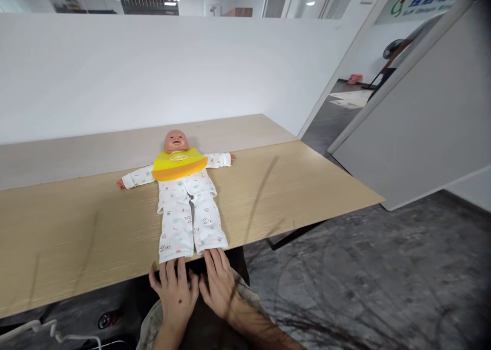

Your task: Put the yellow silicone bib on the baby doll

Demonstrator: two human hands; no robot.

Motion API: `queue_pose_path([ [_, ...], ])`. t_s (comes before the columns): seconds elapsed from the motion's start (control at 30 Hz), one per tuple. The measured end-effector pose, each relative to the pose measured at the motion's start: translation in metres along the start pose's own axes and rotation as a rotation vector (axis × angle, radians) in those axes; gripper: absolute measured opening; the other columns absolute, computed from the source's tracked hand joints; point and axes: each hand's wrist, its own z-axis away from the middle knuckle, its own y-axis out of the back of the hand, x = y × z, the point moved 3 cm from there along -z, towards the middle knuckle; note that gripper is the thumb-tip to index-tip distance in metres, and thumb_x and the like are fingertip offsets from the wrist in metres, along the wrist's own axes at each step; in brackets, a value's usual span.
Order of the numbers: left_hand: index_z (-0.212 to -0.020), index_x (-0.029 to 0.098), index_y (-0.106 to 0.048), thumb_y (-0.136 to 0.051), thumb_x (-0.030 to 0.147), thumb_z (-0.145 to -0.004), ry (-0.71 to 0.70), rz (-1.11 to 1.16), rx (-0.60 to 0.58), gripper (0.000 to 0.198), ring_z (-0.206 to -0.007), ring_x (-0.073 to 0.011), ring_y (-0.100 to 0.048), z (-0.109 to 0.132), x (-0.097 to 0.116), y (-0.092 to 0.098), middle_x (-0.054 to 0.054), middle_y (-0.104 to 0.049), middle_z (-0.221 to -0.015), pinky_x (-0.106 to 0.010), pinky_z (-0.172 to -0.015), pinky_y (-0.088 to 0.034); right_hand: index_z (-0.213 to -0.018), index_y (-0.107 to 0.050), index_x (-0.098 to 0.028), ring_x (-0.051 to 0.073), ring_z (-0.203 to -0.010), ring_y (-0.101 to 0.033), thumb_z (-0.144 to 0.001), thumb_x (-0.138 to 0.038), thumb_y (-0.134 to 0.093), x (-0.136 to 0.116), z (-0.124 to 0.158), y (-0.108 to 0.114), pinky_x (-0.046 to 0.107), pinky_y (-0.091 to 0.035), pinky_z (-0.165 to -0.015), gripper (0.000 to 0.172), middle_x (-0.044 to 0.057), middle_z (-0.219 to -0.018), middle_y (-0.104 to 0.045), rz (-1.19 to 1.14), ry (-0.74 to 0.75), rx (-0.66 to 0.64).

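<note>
Doll (176,141) face up on tabletop (276,186), head toward white partition (172,73), legs toward the person, arms spread out sideways. Yellow bib (180,160) w/ orange lower edge across its chest, over white printed top (201,182); matching trousers (176,227), legs slightly apart, cuffs at near tabletop edge. Left hand (176,291) palm down, fingertips at cuff on the left of the view, thumb turned inward. Right hand (220,286) same pose at the other cuff, thumb near left thumb. Grip on both: fingers stretched out, thumbs away from the cloth; can't tell if any fabric is pinched. Grey floor (345,268) on right, white cable (57,329) lower left, pink bin (355,79) through doorway
</note>
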Motion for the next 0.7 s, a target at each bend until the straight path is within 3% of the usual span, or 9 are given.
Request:
queue_pose_path([
  [0.13, -0.118, 0.015, -0.069, -0.065, 0.021, -0.084, -0.045, 0.028, -0.036, 0.035, -0.115, -0.0366, -0.059, -0.003, 0.001, -0.005, -0.02, -0.068, -0.119, -0.072, -0.113, -0.024, -0.147, -0.054, -0.009, 0.037, -0.137, -0.052, -0.082, -0.012, -0.05, -0.001, 0.001, -0.001, 0.052, -0.057, -0.104, 0.065, 0.02, -0.151, -0.05, 0.007, -0.002, 0.014],
  [0.3, -0.127, 0.02, -0.068, -0.062, 0.015, -0.086, -0.067, 0.064, -0.065, 0.042, -0.117, -0.0335, -0.06, -0.003, 0.007, -0.004, -0.017, -0.069, -0.123, -0.07, -0.118, -0.017, -0.147, -0.054, -0.01, 0.037, -0.136, -0.053, -0.08, -0.011, -0.051, -0.002, 0.0, 0.001, 0.052, -0.058, -0.103, 0.067, 0.02, -0.149, -0.052, -0.008, 0.003, -0.017],
  [0.57, -0.138, 0.013, -0.058, -0.056, 0.013, -0.09, -0.033, 0.125, -0.037, 0.049, -0.117, -0.0311, -0.065, -0.003, 0.017, 0.003, -0.02, -0.07, -0.126, -0.066, -0.122, -0.016, -0.144, -0.058, -0.014, 0.037, -0.127, -0.058, -0.08, -0.01, -0.052, -0.002, -0.005, 0.008, 0.055, -0.06, -0.101, 0.064, 0.019, -0.141, -0.057, -0.015, 0.021, 0.044],
  [0.7, -0.128, 0.009, -0.065, -0.057, 0.014, -0.089, -0.013, 0.15, -0.059, 0.04, -0.111, -0.0318, -0.067, -0.009, 0.014, 0.002, -0.021, -0.072, -0.121, -0.067, -0.122, -0.011, -0.146, -0.056, -0.017, 0.036, -0.124, -0.06, -0.082, -0.01, -0.052, -0.003, -0.009, 0.013, 0.056, -0.06, -0.099, 0.065, 0.019, -0.141, -0.056, -0.038, 0.008, 0.069],
])
